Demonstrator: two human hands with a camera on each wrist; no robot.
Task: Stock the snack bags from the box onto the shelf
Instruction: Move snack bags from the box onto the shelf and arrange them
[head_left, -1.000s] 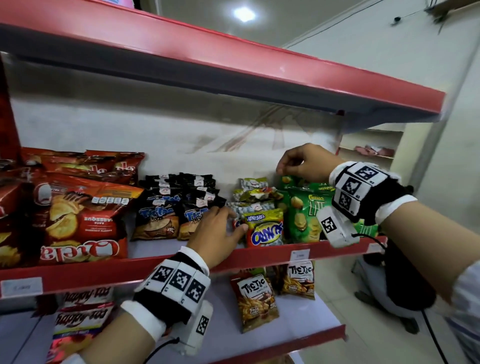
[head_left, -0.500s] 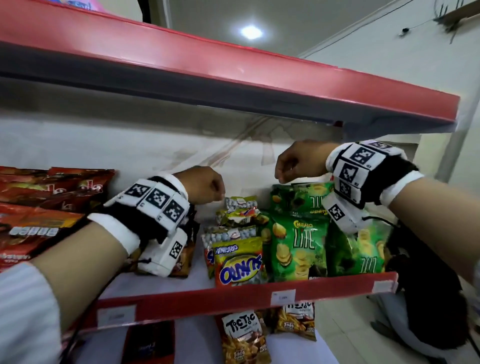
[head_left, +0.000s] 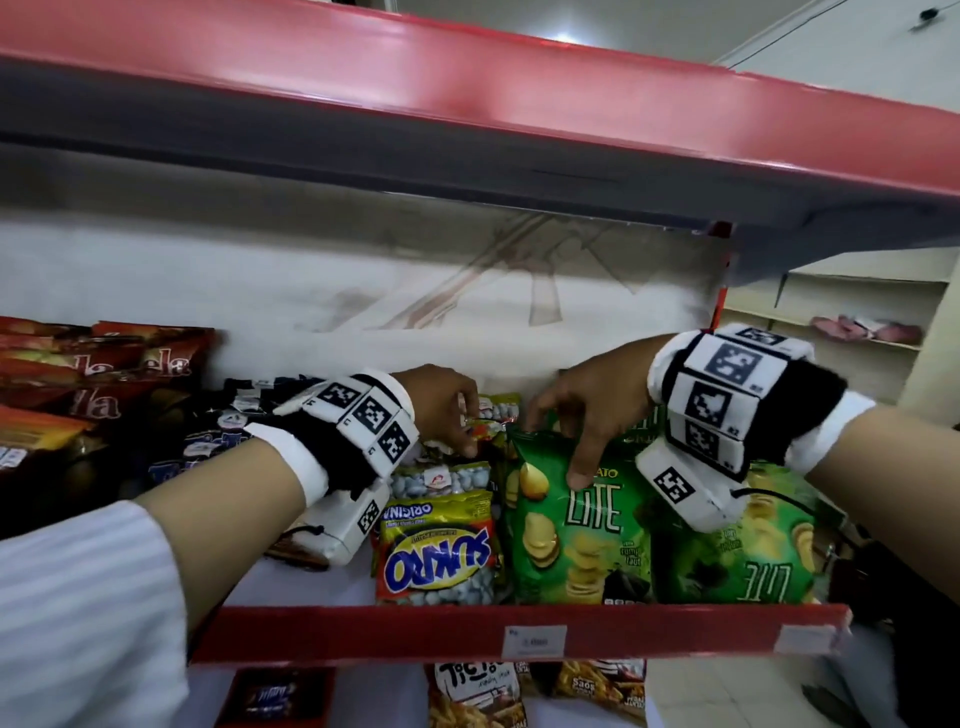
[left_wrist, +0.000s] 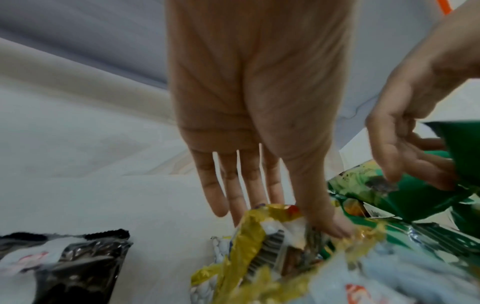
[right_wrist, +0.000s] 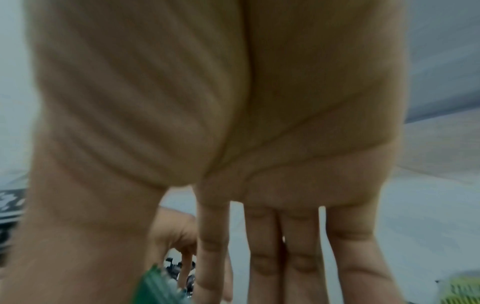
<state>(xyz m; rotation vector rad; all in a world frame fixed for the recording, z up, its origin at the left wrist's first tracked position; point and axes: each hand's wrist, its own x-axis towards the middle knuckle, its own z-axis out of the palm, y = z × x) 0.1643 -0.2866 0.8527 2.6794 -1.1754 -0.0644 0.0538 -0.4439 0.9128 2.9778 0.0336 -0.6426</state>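
Observation:
On the red-edged shelf (head_left: 415, 629), my left hand (head_left: 452, 415) reaches to the back of the yellow peanut row. Its thumb lies in front and its straight fingers (left_wrist: 215, 197) go behind the top edge of a yellow peanut bag (left_wrist: 254, 236), pinching it. My right hand (head_left: 558, 447) pinches the top of the upright green Lite chip bag (head_left: 582, 540), thumb on its front and fingers over the edge. The green bag edge (right_wrist: 153, 288) shows between thumb and fingers in the right wrist view. No box is in view.
A yellow Sunro bag (head_left: 436, 551) stands at the shelf front, and an upside-down green Lite bag (head_left: 748, 561) at the right. Black bags (head_left: 218, 441) and red bags (head_left: 78, 374) fill the left. The upper shelf (head_left: 467, 104) hangs close overhead. Tic Tac bags (head_left: 478, 696) sit below.
My left hand rose from the shelf's front edge to the back and came down on the peanut bag. My right hand uncurled and dropped onto the green Lite bag.

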